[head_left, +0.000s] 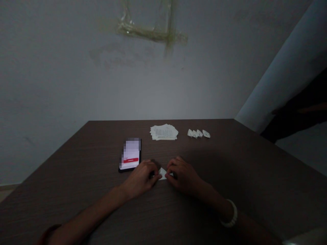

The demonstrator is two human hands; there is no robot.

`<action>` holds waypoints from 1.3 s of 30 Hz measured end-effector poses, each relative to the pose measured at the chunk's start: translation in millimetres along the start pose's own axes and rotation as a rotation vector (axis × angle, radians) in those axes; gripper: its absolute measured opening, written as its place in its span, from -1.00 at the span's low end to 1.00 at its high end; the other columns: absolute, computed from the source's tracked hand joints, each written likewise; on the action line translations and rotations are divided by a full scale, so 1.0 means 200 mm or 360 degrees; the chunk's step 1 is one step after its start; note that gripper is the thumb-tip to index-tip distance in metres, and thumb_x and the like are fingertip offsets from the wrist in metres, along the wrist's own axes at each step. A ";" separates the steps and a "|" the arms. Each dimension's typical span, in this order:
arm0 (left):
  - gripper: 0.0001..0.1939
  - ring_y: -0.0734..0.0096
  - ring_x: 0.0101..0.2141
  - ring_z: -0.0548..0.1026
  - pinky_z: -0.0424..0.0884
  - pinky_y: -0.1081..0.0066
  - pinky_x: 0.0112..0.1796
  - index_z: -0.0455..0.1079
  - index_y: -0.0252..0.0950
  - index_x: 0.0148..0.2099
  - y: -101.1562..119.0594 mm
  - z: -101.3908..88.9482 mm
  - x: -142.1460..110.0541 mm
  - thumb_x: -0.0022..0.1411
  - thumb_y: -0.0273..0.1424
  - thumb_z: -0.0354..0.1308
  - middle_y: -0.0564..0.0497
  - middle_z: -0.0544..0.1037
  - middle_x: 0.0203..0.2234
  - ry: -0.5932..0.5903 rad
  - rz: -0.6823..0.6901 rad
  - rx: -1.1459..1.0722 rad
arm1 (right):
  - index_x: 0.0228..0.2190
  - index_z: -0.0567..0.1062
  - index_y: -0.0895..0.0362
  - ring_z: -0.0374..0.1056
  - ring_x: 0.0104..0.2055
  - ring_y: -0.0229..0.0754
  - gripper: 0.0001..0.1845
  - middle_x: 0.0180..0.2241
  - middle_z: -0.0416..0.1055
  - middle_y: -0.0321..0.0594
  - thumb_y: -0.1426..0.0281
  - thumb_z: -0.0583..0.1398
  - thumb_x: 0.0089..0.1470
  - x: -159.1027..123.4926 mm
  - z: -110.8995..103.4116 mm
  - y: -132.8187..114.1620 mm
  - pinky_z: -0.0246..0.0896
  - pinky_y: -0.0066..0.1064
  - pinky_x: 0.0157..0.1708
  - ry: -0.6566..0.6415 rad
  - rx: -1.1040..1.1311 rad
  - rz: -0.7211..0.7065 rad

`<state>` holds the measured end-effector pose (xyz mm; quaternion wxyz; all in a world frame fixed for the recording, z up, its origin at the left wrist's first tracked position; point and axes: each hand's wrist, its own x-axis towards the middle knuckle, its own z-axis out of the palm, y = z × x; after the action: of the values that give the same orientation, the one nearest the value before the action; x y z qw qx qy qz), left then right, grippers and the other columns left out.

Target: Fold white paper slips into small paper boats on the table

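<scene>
A small folded piece of white paper [162,173] lies on the table between my two hands, its top coming to a point. My left hand [145,175] pinches its left side between thumb and fingers. On the opposite side, my right hand [182,173] grips the right edge in the same way. The fingertips cover both side corners of the paper. Beyond my hands sits a loose stack of printed paper slips [164,132]. To the right of that stack, several small folded papers [198,133] rest in a row.
A lit phone [130,154] lies just beyond my left hand. The brown table [84,156] runs back to a grey wall [63,68] with old tape [143,34] on it. At the right edge, part of a person in dark clothing [301,102] shows.
</scene>
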<state>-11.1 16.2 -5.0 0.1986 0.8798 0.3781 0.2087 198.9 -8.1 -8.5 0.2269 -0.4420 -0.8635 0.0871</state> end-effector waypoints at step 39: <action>-0.75 0.24 -0.15 0.37 0.33 0.22 -0.11 0.51 -0.24 -0.14 -0.03 -0.01 -0.03 0.24 -0.56 0.04 -0.08 0.44 -0.24 -0.0022 0.0294 -0.0045 | -0.30 0.54 0.00 0.17 -0.21 -0.16 -0.83 -0.24 0.36 -0.23 0.48 0.16 0.15 -0.01 0.02 0.02 0.06 -0.35 -0.26 0.0004 -0.0264 -0.0331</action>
<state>-19.8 16.2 -8.0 0.1935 0.9095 0.2910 0.2253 201.5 -7.0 -14.6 0.1986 -0.3673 -0.9086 -0.0091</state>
